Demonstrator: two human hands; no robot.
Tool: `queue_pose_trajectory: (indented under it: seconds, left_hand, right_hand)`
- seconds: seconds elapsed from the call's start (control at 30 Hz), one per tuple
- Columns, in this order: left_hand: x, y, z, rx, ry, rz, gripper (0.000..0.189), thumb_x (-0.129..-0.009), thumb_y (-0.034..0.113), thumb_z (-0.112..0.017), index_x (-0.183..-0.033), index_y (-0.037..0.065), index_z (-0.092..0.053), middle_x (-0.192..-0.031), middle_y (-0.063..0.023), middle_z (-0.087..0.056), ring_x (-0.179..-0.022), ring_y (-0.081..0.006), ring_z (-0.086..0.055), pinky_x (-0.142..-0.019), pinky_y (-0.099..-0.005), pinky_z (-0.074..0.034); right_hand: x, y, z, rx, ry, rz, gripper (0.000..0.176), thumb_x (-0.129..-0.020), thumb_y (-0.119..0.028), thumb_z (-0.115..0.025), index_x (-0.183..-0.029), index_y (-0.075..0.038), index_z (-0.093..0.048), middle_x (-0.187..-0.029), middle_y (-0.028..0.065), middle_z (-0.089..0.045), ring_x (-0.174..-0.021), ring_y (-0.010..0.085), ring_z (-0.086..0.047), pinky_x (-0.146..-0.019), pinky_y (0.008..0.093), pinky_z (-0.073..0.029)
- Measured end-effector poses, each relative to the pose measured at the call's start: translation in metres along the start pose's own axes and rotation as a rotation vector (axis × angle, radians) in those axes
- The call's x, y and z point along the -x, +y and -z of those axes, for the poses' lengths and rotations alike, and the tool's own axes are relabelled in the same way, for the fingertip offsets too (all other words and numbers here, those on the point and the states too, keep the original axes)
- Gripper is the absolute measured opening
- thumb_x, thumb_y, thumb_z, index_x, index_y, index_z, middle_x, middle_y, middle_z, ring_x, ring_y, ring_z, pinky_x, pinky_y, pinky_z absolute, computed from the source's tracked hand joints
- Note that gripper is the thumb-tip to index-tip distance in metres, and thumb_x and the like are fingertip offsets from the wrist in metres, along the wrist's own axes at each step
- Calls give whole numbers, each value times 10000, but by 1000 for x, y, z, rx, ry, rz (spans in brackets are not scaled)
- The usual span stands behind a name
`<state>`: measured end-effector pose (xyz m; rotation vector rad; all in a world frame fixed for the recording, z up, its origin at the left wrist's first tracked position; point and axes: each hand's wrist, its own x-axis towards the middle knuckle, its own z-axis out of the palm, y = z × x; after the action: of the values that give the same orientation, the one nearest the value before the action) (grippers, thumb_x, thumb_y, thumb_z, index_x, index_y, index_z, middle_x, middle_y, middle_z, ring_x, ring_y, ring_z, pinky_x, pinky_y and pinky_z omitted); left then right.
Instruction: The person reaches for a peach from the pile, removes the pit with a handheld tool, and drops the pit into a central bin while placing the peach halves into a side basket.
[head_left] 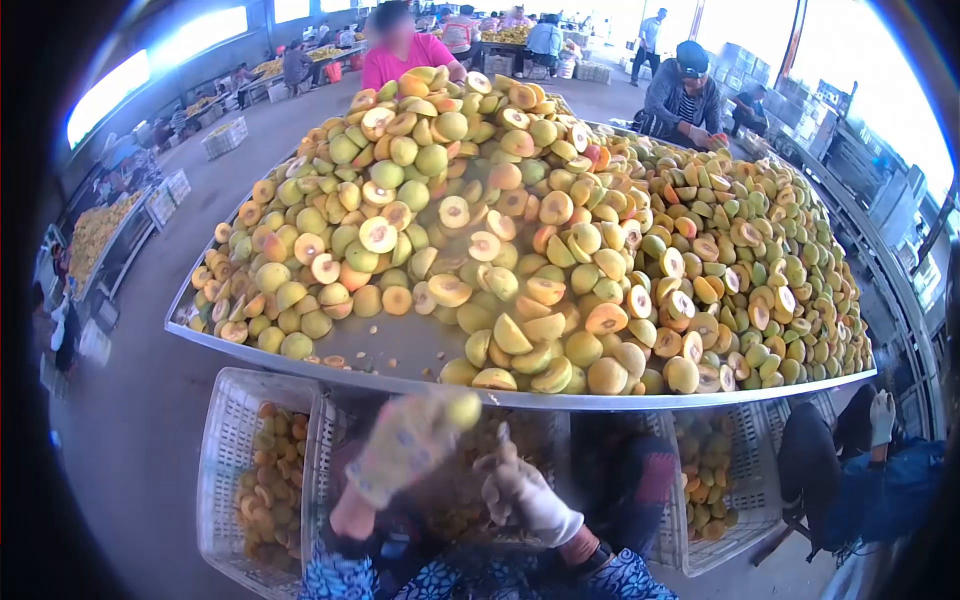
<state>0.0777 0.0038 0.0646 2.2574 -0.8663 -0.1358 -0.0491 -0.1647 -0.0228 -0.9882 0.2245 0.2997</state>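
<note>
1 wide metal-edged table [300, 356] stretches across the space in front of you. On it, filling most of its top, lies a tall heap of fruit [560, 235], yellow-green with orange patches, many pieces halved with their cut faces showing. Across the heap from you are 2 people: a person in a pink top [405, 62] and, farther right, a person in a dark cap [680, 95]. At your right, below the table edge, sits a person in blue [885, 500].

Below the near edge stand a left crate [212, 480] and a right crate [748, 522], both white, slatted and part filled with fruit; more fruit lies in the shadow between them, under your hands. Your left hand [412, 445], gloved and blurred, is raised just below the table edge, its fingers curled closed on 1 yellow-green fruit piece [463, 411] that pokes out at the fingertips. Your gloved right hand [530, 497] is lower and beside it, apart from it, fingers partly bent; you cannot tell whether it grips anything. Small pale scraps [374, 329] dot the bare patch of tabletop near the front.
</note>
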Motion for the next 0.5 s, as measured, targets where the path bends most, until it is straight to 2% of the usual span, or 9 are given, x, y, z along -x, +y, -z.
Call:
queue_pose_trajectory:
  seconds: [0.03,0.07,0.13,0.27,0.33,0.37,0.43,0.5]
  left_hand:
    - [18,-1,-14,88,82,-237,353,-835,100,-687,-1183,86,-630,-1099,-155,-678,-982,-333,-670,-857,-383,-550]
    - [35,5,-22,139,9,-258,383,-832,121,-708,-1204,89,-620,-1156,-142,-661,-1070,-341,-639,-904,-389,-538]
    - [64,8,-40,146,47,-288,355,-841,108,-708,-1188,85,-635,-1202,-142,-647,-1137,-344,-609,-922,-387,-535]
    - [95,-2,-57,243,187,-166,296,-852,58,-690,-1147,68,-667,-1231,-139,-640,-1184,-348,-582,-926,-393,-536]
    - [100,-6,-66,255,331,-144,269,-867,75,-667,-1133,110,-688,-1230,-139,-637,-1167,-336,-596,-933,-400,-521]
    - [101,-6,-67,257,343,-139,269,-867,75,-667,-1133,110,-688,-1230,-139,-637,-1167,-336,-596,-933,-400,-521]
    - [102,-6,-70,467,398,-13,208,-887,6,-635,-1080,43,-704,-1221,-163,-652,-1127,-300,-632,-906,-362,-541]
    - [100,-7,-75,521,428,24,198,-889,5,-636,-1073,40,-703,-1179,-154,-667,-1081,-270,-648,-883,-342,-545]
  right_hand:
    - [1,-19,-8,-109,36,-238,490,-1023,-514,-401,-1202,-79,-537,-734,-29,-525,-520,58,-455,-475,205,-398]
    - [6,-21,-17,-196,12,-172,560,-1005,-589,-366,-1198,-94,-544,-753,-31,-536,-530,68,-469,-483,211,-409]
    - [4,-14,-14,-15,-49,-176,499,-1015,-538,-396,-1223,-103,-524,-827,-29,-543,-584,71,-480,-517,216,-418]
    - [0,9,-13,23,-131,-136,473,-1009,-497,-437,-1282,-114,-480,-926,-21,-542,-661,62,-489,-566,211,-422]
    - [-3,12,-17,-153,-135,-215,491,-986,-462,-497,-1332,-120,-435,-992,-11,-536,-708,59,-490,-606,209,-430]
    - [-4,13,-18,-143,-140,-222,491,-986,-462,-497,-1332,-120,-435,-992,-11,-536,-708,59,-490,-606,209,-430]
    - [-5,17,-17,-115,-167,-162,509,-973,-456,-526,-1351,-131,-423,-1008,-8,-539,-727,61,-497,-620,205,-434]
    - [-6,16,-15,-133,-169,-175,488,-974,-434,-535,-1345,-135,-429,-995,-7,-544,-712,66,-501,-611,208,-438]
